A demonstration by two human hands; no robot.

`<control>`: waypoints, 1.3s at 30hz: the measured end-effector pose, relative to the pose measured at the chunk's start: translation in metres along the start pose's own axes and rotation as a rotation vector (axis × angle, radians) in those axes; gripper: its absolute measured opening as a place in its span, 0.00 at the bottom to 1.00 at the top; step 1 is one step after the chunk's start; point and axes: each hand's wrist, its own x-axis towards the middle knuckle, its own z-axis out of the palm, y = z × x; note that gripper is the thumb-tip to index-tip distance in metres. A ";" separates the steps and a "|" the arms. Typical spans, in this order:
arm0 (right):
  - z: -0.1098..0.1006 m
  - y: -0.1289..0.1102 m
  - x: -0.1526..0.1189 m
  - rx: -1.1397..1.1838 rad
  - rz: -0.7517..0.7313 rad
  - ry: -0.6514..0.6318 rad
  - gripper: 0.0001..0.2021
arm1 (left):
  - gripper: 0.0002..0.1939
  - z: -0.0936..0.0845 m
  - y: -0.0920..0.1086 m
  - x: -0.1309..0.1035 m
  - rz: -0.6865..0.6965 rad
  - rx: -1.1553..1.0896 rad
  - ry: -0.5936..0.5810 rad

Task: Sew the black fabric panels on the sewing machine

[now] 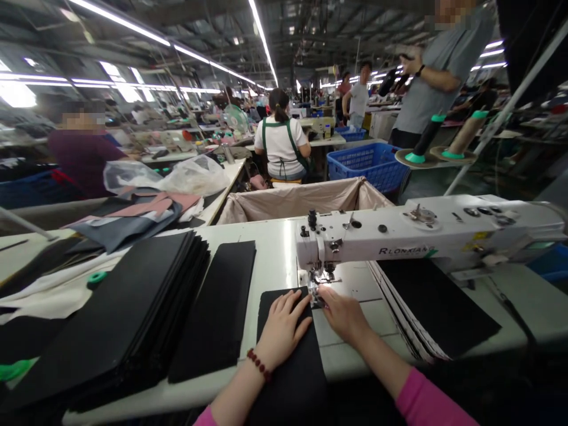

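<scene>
A black fabric panel [295,387] lies under the needle end of the white sewing machine [364,245] and hangs over the table's front edge. My left hand [284,322], with a beaded bracelet at the wrist, rests flat on it, fingers spread and pointing toward the presser foot [316,296]. Just right of the foot is my right hand [344,313], its fingers bent together at the panel's edge. Whatever lies between those fingertips is hidden. Under the machine arm, to the right, lies a stack of black panels with pale edges [437,307].
Left on the table [277,242] are a tall stack of black panels [119,302] and a lower one [217,307]. Behind the table stands a cloth-lined bin [293,201]. Thread spools [465,135] sit at upper right. Several people work beyond; one person [437,77] stands nearby.
</scene>
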 end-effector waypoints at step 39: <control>-0.015 -0.003 0.003 0.004 -0.012 0.071 0.20 | 0.36 0.044 -0.065 -0.007 0.100 0.139 0.100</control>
